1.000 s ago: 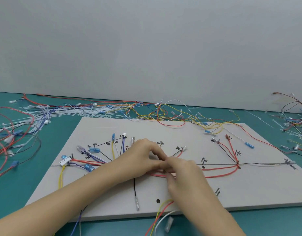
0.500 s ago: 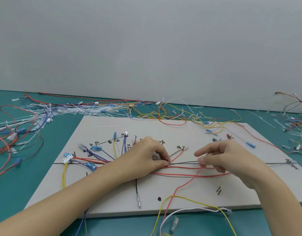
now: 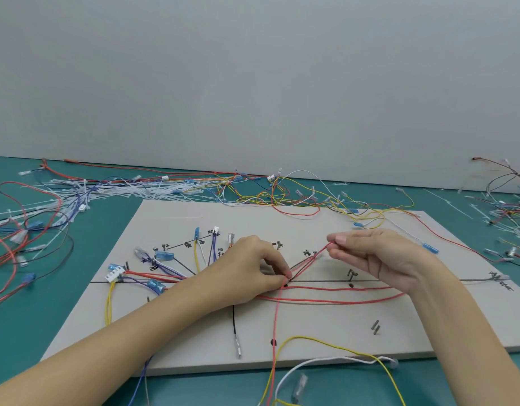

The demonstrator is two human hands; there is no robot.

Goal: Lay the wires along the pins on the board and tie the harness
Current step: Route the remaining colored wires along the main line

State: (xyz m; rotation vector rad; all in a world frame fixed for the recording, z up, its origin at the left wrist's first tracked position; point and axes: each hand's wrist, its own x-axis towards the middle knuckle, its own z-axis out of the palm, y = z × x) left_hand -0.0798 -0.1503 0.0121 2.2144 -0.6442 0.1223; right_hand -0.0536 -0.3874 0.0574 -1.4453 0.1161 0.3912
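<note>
A pale grey harness board (image 3: 311,335) lies on the teal table, with drawn black lines, labels and metal pins. Red, blue, yellow and white wires fan out over its left half. My left hand (image 3: 250,271) pinches the red wires (image 3: 334,300) against the board at a junction near the middle. My right hand (image 3: 378,256), raised up and to the right, pinches the end of a red wire (image 3: 310,259) that runs taut from the junction. A red wire (image 3: 275,332), a yellow wire (image 3: 334,345) and a white one (image 3: 326,360) trail off the front edge.
Loose wires and white cable ties (image 3: 129,191) are heaped along the back of the table and at the left (image 3: 21,244). More wires lie at the far right (image 3: 510,206). Two metal pins (image 3: 375,328) stand at the board's front right. A grey wall rises behind.
My right hand has moved from beside my left hand out to the right, then up and back, drawing a red wire taut. My left hand stays at the junction.
</note>
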